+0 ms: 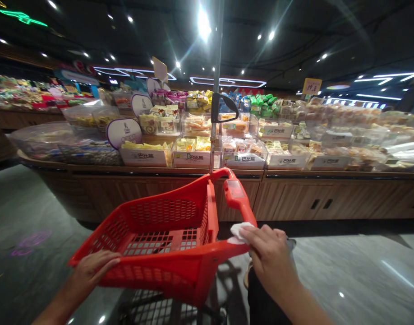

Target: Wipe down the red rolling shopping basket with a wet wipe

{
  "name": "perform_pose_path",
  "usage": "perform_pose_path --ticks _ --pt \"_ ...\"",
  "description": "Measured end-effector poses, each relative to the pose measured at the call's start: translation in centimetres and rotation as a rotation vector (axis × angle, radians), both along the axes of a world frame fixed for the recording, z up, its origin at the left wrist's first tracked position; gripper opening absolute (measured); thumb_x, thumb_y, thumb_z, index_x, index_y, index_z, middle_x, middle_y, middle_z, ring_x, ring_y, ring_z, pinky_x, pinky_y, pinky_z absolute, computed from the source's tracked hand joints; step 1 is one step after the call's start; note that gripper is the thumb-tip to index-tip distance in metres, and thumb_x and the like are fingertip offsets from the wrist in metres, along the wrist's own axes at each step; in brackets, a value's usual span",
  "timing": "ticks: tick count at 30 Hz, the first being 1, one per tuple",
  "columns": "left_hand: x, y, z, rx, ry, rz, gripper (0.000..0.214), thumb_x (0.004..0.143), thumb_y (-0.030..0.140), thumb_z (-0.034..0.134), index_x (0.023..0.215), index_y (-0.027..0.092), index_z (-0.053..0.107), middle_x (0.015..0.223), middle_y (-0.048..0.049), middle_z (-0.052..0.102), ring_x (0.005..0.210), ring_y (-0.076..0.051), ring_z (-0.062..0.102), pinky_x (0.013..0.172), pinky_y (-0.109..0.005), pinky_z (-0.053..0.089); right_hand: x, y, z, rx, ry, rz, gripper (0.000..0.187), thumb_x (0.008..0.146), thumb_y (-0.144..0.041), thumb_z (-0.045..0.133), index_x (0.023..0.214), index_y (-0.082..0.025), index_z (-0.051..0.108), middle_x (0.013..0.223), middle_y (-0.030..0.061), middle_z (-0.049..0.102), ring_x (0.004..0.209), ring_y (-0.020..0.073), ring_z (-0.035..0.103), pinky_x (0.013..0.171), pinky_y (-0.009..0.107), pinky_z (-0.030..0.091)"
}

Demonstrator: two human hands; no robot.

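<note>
A red plastic shopping cart (166,257) stands in front of me, with its handle (246,207) at the right end. My left hand (94,267) grips the near rim toward the front left corner, fingers laid over the edge. A crumpled white tissue (240,232) is pinched in my right hand (266,246), pressed against the near corner of the handle. The inside of the basket shows only its red grid floor. My right palm is turned away from view.
A wooden display counter (291,194) runs across behind the cart. Clear bins (146,155) of packaged snacks line it. A metal pole (216,58) with a black hook (225,108) rises just beyond the cart. Shiny grey floor (356,271) lies to the right.
</note>
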State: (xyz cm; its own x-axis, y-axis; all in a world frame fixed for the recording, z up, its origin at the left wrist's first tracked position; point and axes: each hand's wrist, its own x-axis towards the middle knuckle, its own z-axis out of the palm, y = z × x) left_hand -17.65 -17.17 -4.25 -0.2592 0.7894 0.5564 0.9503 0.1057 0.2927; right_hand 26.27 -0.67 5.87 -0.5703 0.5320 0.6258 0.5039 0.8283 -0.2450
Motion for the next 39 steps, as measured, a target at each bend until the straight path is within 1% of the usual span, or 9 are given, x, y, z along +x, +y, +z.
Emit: perform_pose_path --ticks 6,8,12,17,25,30,34,36,39 --pt "0.0 1.2 1.7 -0.002 0.096 0.072 0.057 0.077 0.074 0.038 0.076 0.028 0.071 0.079 0.0041 0.074 0.073 -0.017 0.069 0.066 -0.03 0.056 1.2 1.1 -0.6 -0.086 0.195 0.317 0.038 0.089 -0.012 0.044 0.125 -0.023 0.054 0.123 0.0064 0.06 0.113 0.0229 0.052 0.091 0.039 0.041" --pt "3.0 2.1 2.2 0.043 0.126 0.103 0.057 0.08 0.069 0.036 0.085 0.024 0.07 0.091 -0.0018 0.074 0.085 -0.021 0.068 0.077 -0.039 0.054 0.4 0.5 -1.1 -0.082 0.21 0.315 0.038 0.089 -0.014 0.05 0.125 -0.022 0.054 0.123 0.0079 0.06 0.114 0.0242 0.052 0.093 0.041 0.041" --pt "12.7 4.4 3.8 0.138 0.187 -0.035 0.039 0.087 0.049 0.045 0.112 0.022 0.06 0.112 -0.0053 0.067 0.107 -0.022 0.06 0.101 -0.046 0.041 -0.9 -0.4 -1.4 -0.079 0.259 0.344 0.035 0.089 -0.013 0.052 0.122 -0.023 0.057 0.119 0.0081 0.061 0.104 0.0226 0.056 0.086 0.038 0.046" --pt "20.8 6.8 5.0 0.184 0.156 -0.19 0.051 0.08 0.047 0.058 0.122 0.018 0.051 0.111 -0.0097 0.064 0.105 -0.024 0.059 0.096 -0.046 0.046 -2.5 -1.4 -1.0 -0.046 0.276 0.359 0.031 0.089 -0.01 0.051 0.116 -0.022 0.06 0.114 0.0073 0.064 0.094 0.0204 0.057 0.079 0.034 0.047" --pt "20.3 6.9 5.0 0.248 -0.047 -0.23 0.022 0.084 0.034 0.053 0.099 0.019 0.06 0.095 -0.0066 0.063 0.092 -0.019 0.061 0.082 -0.034 0.053 -7.7 -5.1 1.3 0.013 -0.085 0.314 0.012 0.081 -0.015 0.057 0.088 -0.021 0.063 0.096 0.0033 0.07 0.078 0.0223 0.052 0.069 0.037 0.041" --pt "19.4 6.3 4.7 0.293 -0.033 -0.215 0.037 0.077 0.044 0.063 0.105 0.02 0.06 0.099 -0.0071 0.065 0.096 -0.022 0.062 0.085 -0.037 0.053 -4.1 -2.1 2.0 -0.063 0.014 0.321 0.023 0.085 -0.01 0.049 0.097 -0.023 0.065 0.098 0.0035 0.071 0.082 0.0202 0.055 0.073 0.035 0.043" --pt "19.4 6.2 4.6 0.304 -0.04 -0.219 0.037 0.075 0.045 0.065 0.101 0.02 0.061 0.096 -0.0068 0.065 0.093 -0.021 0.063 0.084 -0.036 0.054 -2.0 -2.0 1.3 0.021 0.066 0.25 0.03 0.084 -0.008 0.049 0.104 -0.026 0.063 0.106 0.0027 0.07 0.109 0.0262 0.053 0.093 0.049 0.037" --pt "19.4 6.1 4.7 0.303 -0.047 -0.222 0.036 0.075 0.044 0.065 0.101 0.019 0.062 0.097 -0.007 0.065 0.093 -0.021 0.063 0.084 -0.035 0.054 -2.0 -3.0 0.8 0.053 0.007 0.332 0.035 0.083 -0.007 0.049 0.112 -0.024 0.059 0.115 0.0034 0.067 0.122 0.0263 0.047 0.103 0.052 0.03" --pt "19.1 5.6 4.9 0.296 -0.068 -0.234 0.035 0.074 0.043 0.066 0.101 0.02 0.063 0.098 -0.0071 0.065 0.094 -0.021 0.063 0.083 -0.034 0.055 -2.3 -3.0 0.5 0.038 -0.026 0.509 0.038 0.086 -0.009 0.048 0.122 -0.021 0.052 0.124 0.0072 0.062 0.123 0.0216 0.048 0.104 0.043 0.038"
